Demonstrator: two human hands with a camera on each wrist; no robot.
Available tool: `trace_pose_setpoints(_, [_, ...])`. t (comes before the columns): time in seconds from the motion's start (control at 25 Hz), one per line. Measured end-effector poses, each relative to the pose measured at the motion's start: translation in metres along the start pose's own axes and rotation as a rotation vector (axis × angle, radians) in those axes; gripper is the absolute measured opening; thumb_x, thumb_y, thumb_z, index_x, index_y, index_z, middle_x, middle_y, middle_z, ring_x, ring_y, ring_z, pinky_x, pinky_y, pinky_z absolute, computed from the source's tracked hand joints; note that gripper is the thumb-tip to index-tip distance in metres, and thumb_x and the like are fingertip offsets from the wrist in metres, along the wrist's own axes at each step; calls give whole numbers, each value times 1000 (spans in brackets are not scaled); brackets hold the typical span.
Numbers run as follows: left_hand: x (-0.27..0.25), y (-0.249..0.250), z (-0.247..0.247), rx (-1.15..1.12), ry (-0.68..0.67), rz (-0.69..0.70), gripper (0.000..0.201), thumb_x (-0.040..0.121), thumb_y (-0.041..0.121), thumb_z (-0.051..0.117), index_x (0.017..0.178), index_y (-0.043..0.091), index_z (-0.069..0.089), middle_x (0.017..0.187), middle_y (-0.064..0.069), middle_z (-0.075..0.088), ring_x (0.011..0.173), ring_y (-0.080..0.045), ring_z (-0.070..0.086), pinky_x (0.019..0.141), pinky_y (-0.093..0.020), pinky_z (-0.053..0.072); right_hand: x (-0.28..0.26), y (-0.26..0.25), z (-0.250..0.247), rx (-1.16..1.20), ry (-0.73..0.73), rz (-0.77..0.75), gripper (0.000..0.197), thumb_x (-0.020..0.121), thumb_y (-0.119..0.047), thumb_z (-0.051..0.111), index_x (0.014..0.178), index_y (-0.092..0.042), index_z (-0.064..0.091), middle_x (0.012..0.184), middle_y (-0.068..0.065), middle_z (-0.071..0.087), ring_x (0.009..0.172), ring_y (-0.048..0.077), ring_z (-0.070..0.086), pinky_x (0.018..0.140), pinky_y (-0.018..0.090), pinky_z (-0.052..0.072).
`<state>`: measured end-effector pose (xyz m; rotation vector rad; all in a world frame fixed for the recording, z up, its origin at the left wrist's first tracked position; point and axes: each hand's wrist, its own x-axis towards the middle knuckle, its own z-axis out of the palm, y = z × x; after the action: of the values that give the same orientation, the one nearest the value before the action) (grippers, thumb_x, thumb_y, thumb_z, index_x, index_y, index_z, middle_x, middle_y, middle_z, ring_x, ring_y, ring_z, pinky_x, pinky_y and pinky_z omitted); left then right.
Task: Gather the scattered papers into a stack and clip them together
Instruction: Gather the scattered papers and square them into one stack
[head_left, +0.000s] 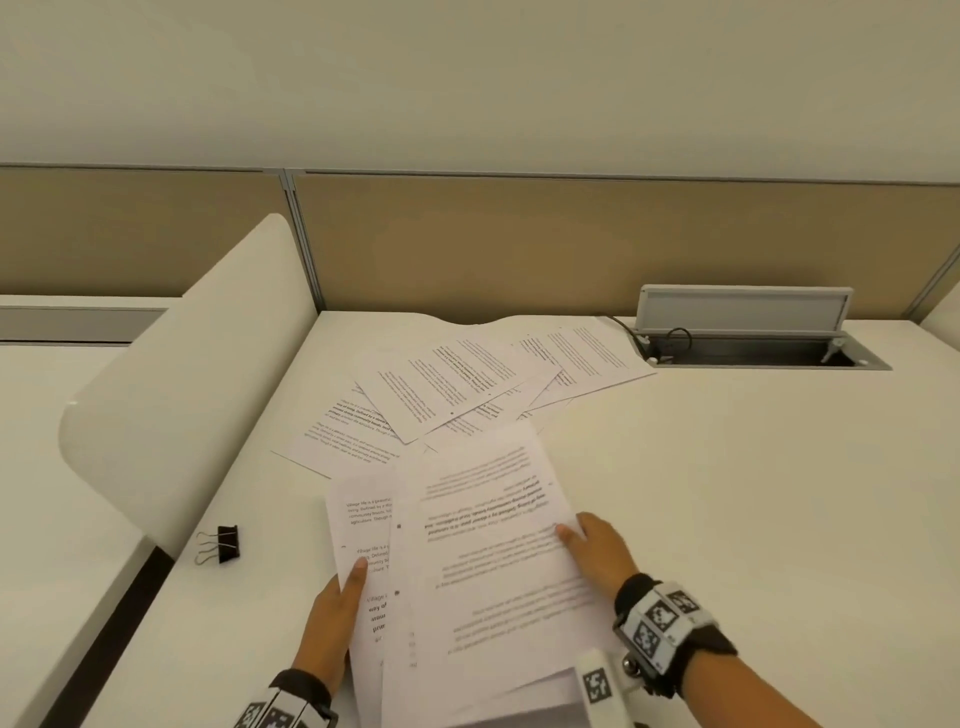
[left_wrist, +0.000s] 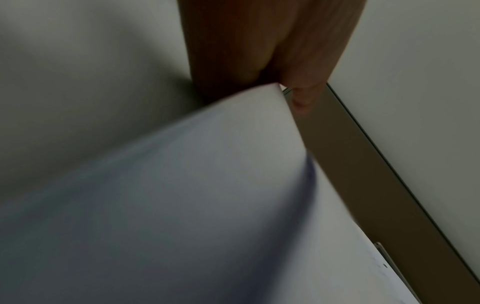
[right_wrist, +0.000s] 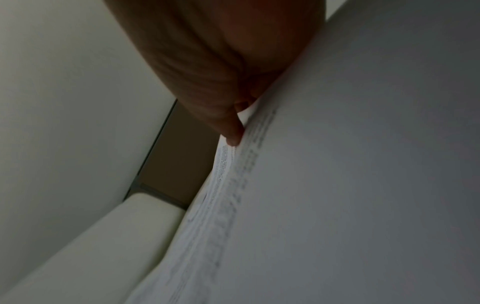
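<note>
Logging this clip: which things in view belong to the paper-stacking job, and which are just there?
Job:
- held sheets, gripped by left hand and right hand
- loose sheets on the desk
- binder clip

Just there:
- cable box
- divider

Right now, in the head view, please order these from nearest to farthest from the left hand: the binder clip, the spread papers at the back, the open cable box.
From the left hand:
1. Binder clip, on the desk to its left.
2. Spread papers, farther back, at the middle.
3. Cable box, at the far right, by the partition.
</note>
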<state>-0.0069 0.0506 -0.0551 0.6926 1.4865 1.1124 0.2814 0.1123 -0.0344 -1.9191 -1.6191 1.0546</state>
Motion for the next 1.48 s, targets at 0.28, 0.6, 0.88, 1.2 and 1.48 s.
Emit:
trace_pose_setpoints(0.28, [-5,8,-1,29,-185,-3,85,40,48,82,115,23,51,117,-9,64,104,-32,62,88,-52,51,-9,-8,19,-210,-138,-160,36,94,-34,42,119,-9,45,120,8,53,109,23,52,94,32,44])
trace_pose_setpoints(0.6, [-18,65,-1,-51,-300,212,86,33,53,86,106,16,58,93,-7,75,83,-28,72,65,-37,60,-8,-37,1,571,-80,-29,24,89,-20,56,111,-10,52,106,10,70,94,26,68,78,36,55])
trace_pose_setpoints(0.88, [-33,107,0,-93,-334,361,59,40,43,87,91,18,71,94,-7,75,83,-23,72,64,-31,60,-27,-75,-52,769,-184,-370,61,52,-47,81,100,-12,66,105,10,72,94,28,69,79,36,58])
trace_pose_setpoints(1.2, [-61,134,30,-15,-415,469,56,27,56,85,76,31,75,84,1,76,78,-21,72,62,-30,59,-50,-100,-64,716,-157,-542,25,63,-26,74,87,-31,71,91,-2,76,86,24,71,70,34,59])
trace_pose_setpoints(1.48, [-58,136,24,-67,-395,529,48,41,35,82,88,38,71,88,-1,74,84,-21,70,64,-35,60,-53,-99,-73,684,-158,-609,36,61,-34,62,95,-24,62,83,-5,72,82,18,68,70,31,59])
